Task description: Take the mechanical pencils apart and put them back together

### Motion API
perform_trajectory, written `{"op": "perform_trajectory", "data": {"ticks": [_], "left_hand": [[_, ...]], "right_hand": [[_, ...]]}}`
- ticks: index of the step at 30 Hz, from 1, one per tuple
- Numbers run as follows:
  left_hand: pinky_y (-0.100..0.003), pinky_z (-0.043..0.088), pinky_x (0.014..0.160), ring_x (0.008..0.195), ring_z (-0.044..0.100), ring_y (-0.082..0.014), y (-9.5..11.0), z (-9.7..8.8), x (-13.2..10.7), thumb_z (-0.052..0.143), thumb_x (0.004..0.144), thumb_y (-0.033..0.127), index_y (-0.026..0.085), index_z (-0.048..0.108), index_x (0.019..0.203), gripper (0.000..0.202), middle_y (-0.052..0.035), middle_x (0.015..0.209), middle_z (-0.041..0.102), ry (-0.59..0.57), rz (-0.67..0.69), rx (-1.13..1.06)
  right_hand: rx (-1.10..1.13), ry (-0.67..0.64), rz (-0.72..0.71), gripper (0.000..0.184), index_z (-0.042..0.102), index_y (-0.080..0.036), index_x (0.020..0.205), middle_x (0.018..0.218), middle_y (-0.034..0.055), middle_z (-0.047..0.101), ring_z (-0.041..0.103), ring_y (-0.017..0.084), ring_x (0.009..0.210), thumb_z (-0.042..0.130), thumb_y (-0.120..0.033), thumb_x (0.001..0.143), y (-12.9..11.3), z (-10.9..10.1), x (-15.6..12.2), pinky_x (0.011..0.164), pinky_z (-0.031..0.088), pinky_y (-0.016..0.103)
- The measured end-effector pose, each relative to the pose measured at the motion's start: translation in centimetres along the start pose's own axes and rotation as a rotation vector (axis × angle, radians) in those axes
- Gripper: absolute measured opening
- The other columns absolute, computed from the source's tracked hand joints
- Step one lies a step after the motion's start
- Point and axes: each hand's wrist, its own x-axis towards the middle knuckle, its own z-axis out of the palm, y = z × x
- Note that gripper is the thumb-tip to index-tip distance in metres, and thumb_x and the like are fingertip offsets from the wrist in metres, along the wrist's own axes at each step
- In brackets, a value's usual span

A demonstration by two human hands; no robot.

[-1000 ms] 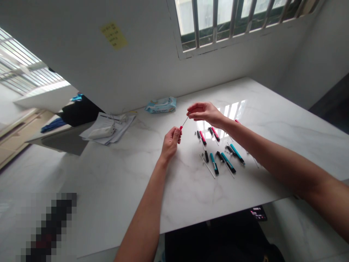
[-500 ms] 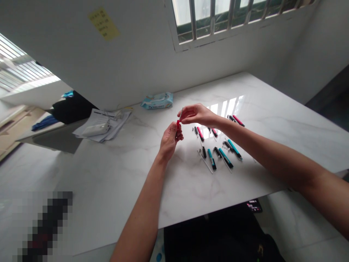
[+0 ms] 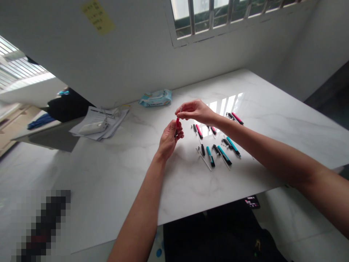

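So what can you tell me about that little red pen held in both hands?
The red pen is slim and plastic-looking, with a thin pale rod poking from its upper end. It stands nearly upright above the white table. The left hand grips its lower part; the right hand pinches the rod's tip.

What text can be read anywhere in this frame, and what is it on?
None can be read.
Yellow note on the wall: lines of writing, too blurred.
Wipes pack: print too small.
Papers: print too small.
Held red pen: no marking visible.
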Motion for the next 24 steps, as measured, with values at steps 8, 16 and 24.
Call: {"op": "perform_trajectory", "data": {"ticks": [8, 16, 24], "left_hand": [[-0.035, 0.061, 0.102, 0.112, 0.073, -0.0192, 0.7, 0.0, 0.5, 0.069, 0.103, 0.061, 0.022, 0.061, 0.086, 0.044, -0.0043, 0.119, 0.075, 0.083, 0.025, -0.215], [-0.048, 0.055, 0.116, 0.137, 0.067, -0.0285, -0.2, 0.6, 0.0, 0.068, 0.102, 0.067, 0.023, 0.066, 0.091, 0.045, -0.0038, 0.118, 0.077, 0.054, 0.021, -0.205], [-0.054, 0.055, 0.117, 0.138, 0.065, -0.031, -0.1, 0.8, -0.4, 0.068, 0.099, 0.072, 0.023, 0.07, 0.1, 0.049, -0.006, 0.131, 0.076, 0.062, 0.015, -0.159]], "right_hand": [[-0.307, -0.009, -0.104, 0.026, 0.085, -0.017, 0.107, 0.101, 0.0087, 0.084, 0.074, 0.019, 0.09, 0.083, -0.037, 0.091, 1.0, -0.4, -0.4, 0.086, 0.061, 0.035], [-0.271, -0.006, -0.069, 0.012, 0.078, -0.016, 0.096, 0.085, 0.0034, 0.081, 0.074, 0.017, 0.079, 0.079, -0.025, 0.089, 2.3, 2.6, -1.4, 0.074, 0.057, 0.029], [0.242, -0.09, 0.176, 0.024, 0.071, -0.017, 0.096, 0.093, 0.0024, 0.082, 0.076, 0.017, 0.088, 0.09, -0.021, 0.082, 2.3, 2.9, -1.1, 0.08, 0.064, 0.028]]}}
